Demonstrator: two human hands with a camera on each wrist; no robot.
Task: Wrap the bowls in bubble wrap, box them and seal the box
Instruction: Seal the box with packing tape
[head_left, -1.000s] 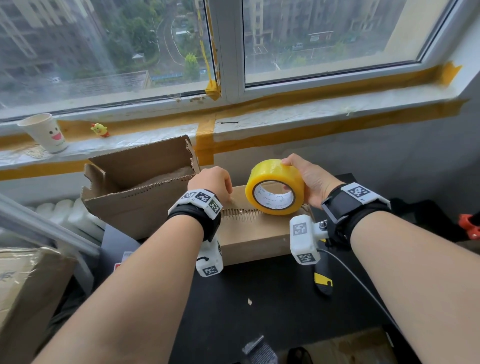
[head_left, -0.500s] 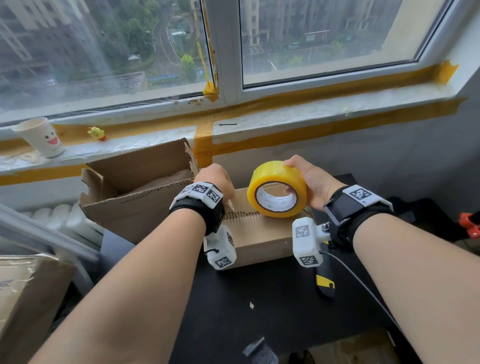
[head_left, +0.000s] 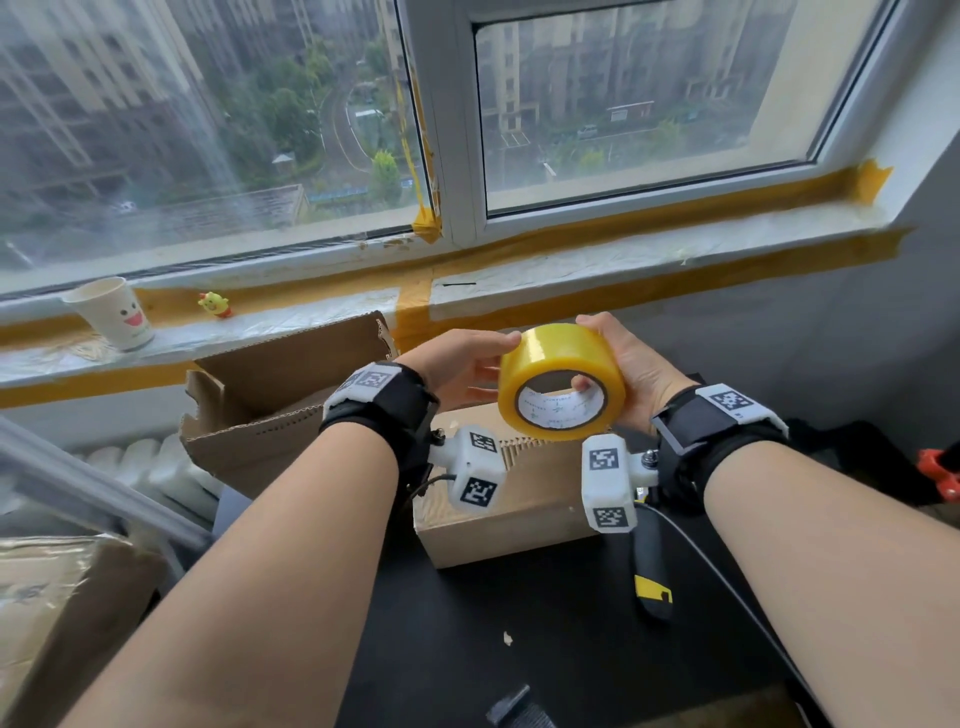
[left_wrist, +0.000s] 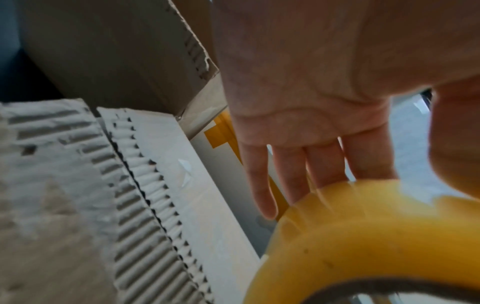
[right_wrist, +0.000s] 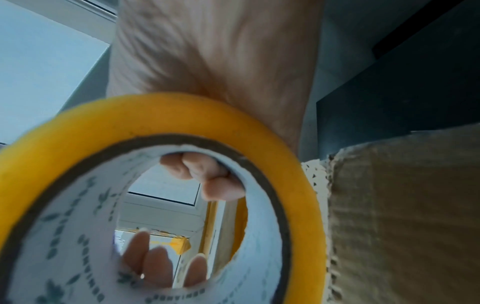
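Note:
A yellow roll of packing tape (head_left: 561, 384) hangs just above a small closed cardboard box (head_left: 519, 514) on the black table. My right hand (head_left: 626, 364) grips the roll from the right, with its fingertips (right_wrist: 207, 176) curled inside the white core. My left hand (head_left: 457, 366) meets the roll from the left: the thumb lies on the upper rim and the straight fingers (left_wrist: 293, 174) reach behind it. The box top (left_wrist: 182, 185) shows a ragged corrugated seam. No bowls or bubble wrap are visible.
A larger open cardboard box (head_left: 270, 405) stands behind, to the left. A black and yellow utility knife (head_left: 652, 582) lies right of the small box. A paper cup (head_left: 111, 312) and a toy duck (head_left: 214, 304) sit on the windowsill. Another wrapped box (head_left: 52, 597) is at lower left.
My left hand has come off the box top and moved right onto the tape roll. The roll has risen slightly in my right hand.

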